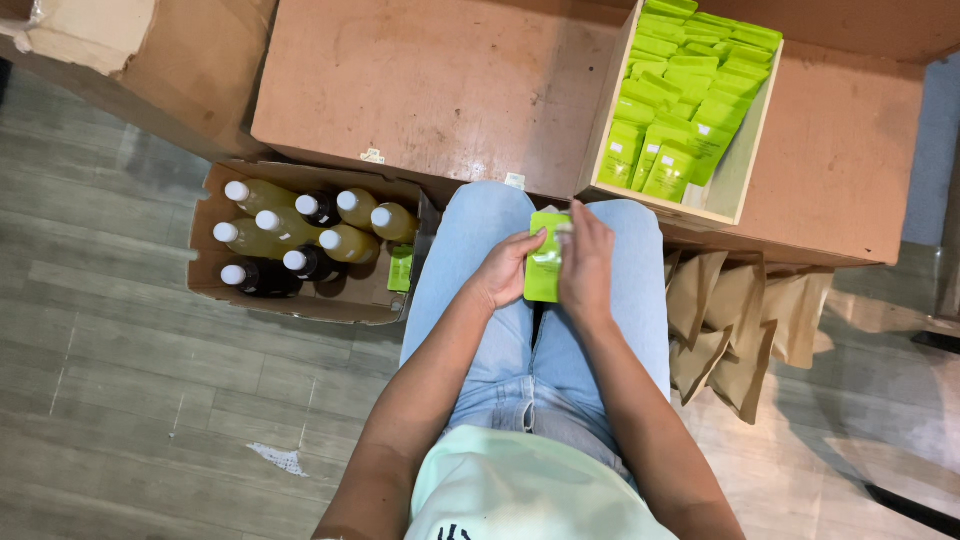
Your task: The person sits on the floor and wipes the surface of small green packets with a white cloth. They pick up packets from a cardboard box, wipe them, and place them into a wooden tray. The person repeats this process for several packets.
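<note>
— Head view first: what takes up the most room from where you stand?

— The brown bench (pixel 440 80), broad and bare in the middle. On its right end stands an open wooden box (pixel 745 165) packed with bright green pouches (pixel 685 90). On the floor left of the person's knees sits a cardboard carton (pixel 215 215) of bottles (pixel 300 235), most yellow-green with white caps, a few dark. To the right, under the bench edge, brown paper bags (pixel 730 320) lean in a heap.

— And the person?

— Seated, in blue jeans, both arms reaching over the lap. A single green pouch (pixel 541 275) is upright just above the knees, close to the bench edge. The left hand (pixel 503 270) has its grip pinching the pouch's left side. The right hand (pixel 587 262) covers the right side, its grip closed round the pouch, fingertips up by the small white cap at the top.
</note>
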